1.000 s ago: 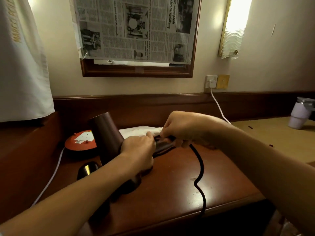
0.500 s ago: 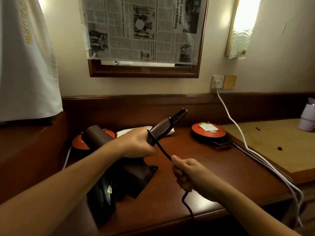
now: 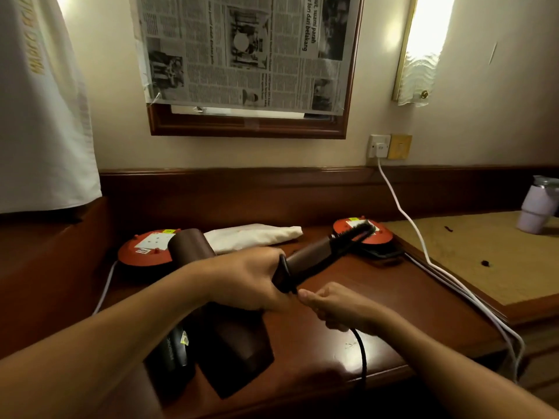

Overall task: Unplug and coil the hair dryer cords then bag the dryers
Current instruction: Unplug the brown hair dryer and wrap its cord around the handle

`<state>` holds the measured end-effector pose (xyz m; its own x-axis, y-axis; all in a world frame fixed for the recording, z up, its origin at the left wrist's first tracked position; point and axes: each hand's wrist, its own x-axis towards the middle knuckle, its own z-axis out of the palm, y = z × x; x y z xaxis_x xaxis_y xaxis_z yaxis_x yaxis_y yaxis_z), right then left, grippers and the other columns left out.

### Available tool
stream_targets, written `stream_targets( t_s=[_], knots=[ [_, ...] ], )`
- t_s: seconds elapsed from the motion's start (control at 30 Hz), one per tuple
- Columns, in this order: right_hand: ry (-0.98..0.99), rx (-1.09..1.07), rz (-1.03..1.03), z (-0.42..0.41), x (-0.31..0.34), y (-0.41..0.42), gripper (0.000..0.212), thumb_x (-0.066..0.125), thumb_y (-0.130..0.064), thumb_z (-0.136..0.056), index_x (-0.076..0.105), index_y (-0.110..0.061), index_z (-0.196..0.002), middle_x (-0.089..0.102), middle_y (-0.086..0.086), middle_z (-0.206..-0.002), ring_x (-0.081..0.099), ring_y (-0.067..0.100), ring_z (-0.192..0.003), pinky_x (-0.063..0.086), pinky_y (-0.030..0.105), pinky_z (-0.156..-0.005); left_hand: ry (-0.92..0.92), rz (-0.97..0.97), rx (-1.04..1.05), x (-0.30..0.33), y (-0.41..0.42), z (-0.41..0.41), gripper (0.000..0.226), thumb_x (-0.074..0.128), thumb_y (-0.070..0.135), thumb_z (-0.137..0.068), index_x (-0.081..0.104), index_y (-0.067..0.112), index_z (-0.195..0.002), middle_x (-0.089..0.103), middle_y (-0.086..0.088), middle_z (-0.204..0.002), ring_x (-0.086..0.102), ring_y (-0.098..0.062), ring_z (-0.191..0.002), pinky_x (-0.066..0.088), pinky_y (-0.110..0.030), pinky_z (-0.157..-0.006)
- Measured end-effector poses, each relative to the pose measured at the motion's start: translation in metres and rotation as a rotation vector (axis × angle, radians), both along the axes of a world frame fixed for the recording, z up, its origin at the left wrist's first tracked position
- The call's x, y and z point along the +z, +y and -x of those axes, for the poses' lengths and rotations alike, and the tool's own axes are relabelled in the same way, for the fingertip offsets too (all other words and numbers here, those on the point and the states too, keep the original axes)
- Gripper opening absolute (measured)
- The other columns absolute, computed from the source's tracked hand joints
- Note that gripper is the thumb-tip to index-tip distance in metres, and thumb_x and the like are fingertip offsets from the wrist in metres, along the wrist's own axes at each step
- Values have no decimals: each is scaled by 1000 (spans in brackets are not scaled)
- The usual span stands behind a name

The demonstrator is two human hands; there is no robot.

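Your L hand [image 3: 251, 279] is wrapped round the brown hair dryer [image 3: 314, 255] at the handle, barrel pointing up-right over the desk [image 3: 408, 300]. R hand [image 3: 338, 309] sits just beside it, fingers curled, pinching the black cord [image 3: 361, 352] close to the dryer; cord drops past the desk's front edge. Second dark dryer [image 3: 236, 349] lies under your L wrist. Behind: two orange cable reels [image 3: 142, 252] [image 3: 378, 234], w/ a white cloth bag [image 3: 254, 237] btwn them. White cable [image 3: 402, 213] runs to wall socket [image 3: 379, 146].
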<state>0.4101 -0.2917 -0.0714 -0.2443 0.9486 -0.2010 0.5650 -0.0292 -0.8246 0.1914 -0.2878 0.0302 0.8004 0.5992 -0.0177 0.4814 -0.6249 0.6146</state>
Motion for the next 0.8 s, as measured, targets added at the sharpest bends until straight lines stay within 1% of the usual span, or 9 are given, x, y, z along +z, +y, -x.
stream_targets(
  t_s=[0.1, 0.17, 0.27, 0.37, 0.47, 0.53, 0.63, 0.73, 0.8],
  knots=[
    [-244, -21, -69, -7, 25, 14, 33, 58, -25, -98, 55, -8, -70, 43, 0, -63, 41, 11, -55, 32, 21, -51, 185, -63, -36, -11, -4, -2, 25, 73, 20, -76, 54, 25, -90, 64, 2, -83, 62, -14, -68, 51, -35, -61],
    [-387, 6, -158, -7, 45, 24, 41, 66, -37, -93, 68, -2, -72, 52, 5, -63, 45, 16, -62, 34, 25, -54, 324, -138, -55, -12, -7, -3, 29, 74, 29, -75, 52, 28, -94, 65, 3, -89, 64, -18, -75, 55, -40, -68],
    [-528, -6, -296, 1, 78, 27, 55, 72, -63, -77, 72, -9, -66, 47, 1, -54, 38, 8, -49, 28, 26, -48, 440, -272, -48, -9, -8, -5, 33, 73, 35, -75, 55, 25, -101, 65, 4, -91, 64, -17, -78, 56, -42, -73],
    [-571, -53, -419, 11, 112, 21, 49, 77, -61, -73, 73, -13, -62, 50, -1, -52, 40, 7, -46, 31, 27, -47, 567, -430, 14, -8, -7, -8, 36, 72, 41, -77, 51, 24, -101, 60, 4, -90, 59, -15, -74, 53, -34, -65],
    [-571, -56, -483, 32, 131, 4, 42, 79, -47, -79, 64, -19, -51, 45, -8, -38, 41, 5, -38, 29, 19, -41, 632, -569, 94, -19, -7, -12, 34, 69, 41, -79, 45, 24, -97, 50, 6, -75, 48, -12, -59, 40, -28, -52],
    [-567, -31, -499, 47, 131, -7, 40, 74, -40, -85, 64, -19, -53, 46, -7, -37, 42, 5, -36, 29, 16, -39, 662, -668, 123, -30, -6, -16, 33, 65, 38, -83, 48, 20, -105, 47, 6, -76, 48, -15, -60, 39, -29, -53],
    [-639, 25, -448, 63, 121, -26, 37, 58, -32, -97, 63, -9, -69, 46, -4, -54, 39, 9, -47, 31, 22, -45, 741, -780, 202, -45, 0, -20, 35, 60, 34, -89, 51, 14, -116, 48, 0, -89, 55, -23, -76, 41, -34, -61],
    [-827, 133, -391, 69, 112, -46, 28, 39, -18, -105, 63, -4, -107, 53, 8, -84, 43, 15, -69, 27, 28, -57, 749, -784, 305, -57, 9, -21, 31, 63, 33, -89, 53, 15, -113, 60, -2, -98, 63, -25, -87, 40, -35, -61],
    [-899, 195, -296, 64, 113, -52, 31, 39, -14, -104, 63, -2, -120, 57, 11, -99, 52, 23, -83, 39, 30, -70, 754, -796, 352, -61, 15, -20, 32, 65, 34, -89, 53, 15, -112, 63, -2, -103, 65, -25, -90, 40, -35, -62]
  ],
)
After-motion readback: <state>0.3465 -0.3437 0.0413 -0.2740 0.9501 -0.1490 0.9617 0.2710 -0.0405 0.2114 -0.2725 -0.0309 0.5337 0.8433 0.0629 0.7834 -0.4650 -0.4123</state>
